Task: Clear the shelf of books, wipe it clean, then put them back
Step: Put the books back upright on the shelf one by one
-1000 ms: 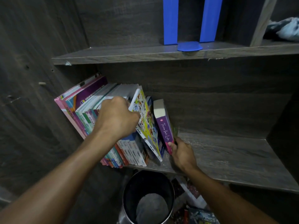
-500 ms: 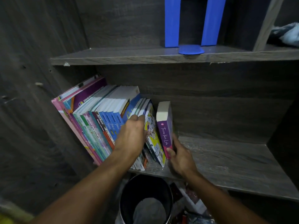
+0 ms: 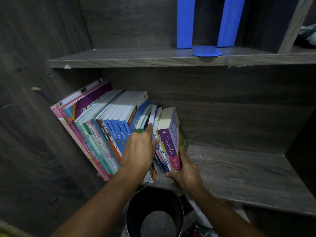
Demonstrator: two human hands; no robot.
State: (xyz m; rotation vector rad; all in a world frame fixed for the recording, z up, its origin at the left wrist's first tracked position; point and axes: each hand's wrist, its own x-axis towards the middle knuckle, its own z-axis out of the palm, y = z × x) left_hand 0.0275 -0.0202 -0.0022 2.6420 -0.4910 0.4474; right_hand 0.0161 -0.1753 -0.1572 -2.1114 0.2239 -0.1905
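A row of books [image 3: 102, 130] leans left against the side wall on the dark wooden shelf [image 3: 239, 177]. At the row's right end stands a purple paperback [image 3: 168, 142]. My left hand [image 3: 138, 149] lies flat on the spines of the thin books in the middle, fingers straight and pointing into the row. My right hand [image 3: 185, 170] grips the bottom of the purple paperback, with the fingers round its right side and the thumb at the spine's foot. The shelf to the right of the books is bare.
A black bin [image 3: 153, 211] stands under the shelf's front edge, with loose items on the floor beside it. On the upper shelf [image 3: 136, 57] stands a blue bookend [image 3: 205, 31]. A grey cloth [image 3: 307, 35] lies at the far upper right.
My left hand dropped from the book tops to the spines and pressed the tilted colourful book back into the row. The purple paperback now stands tight against the row.
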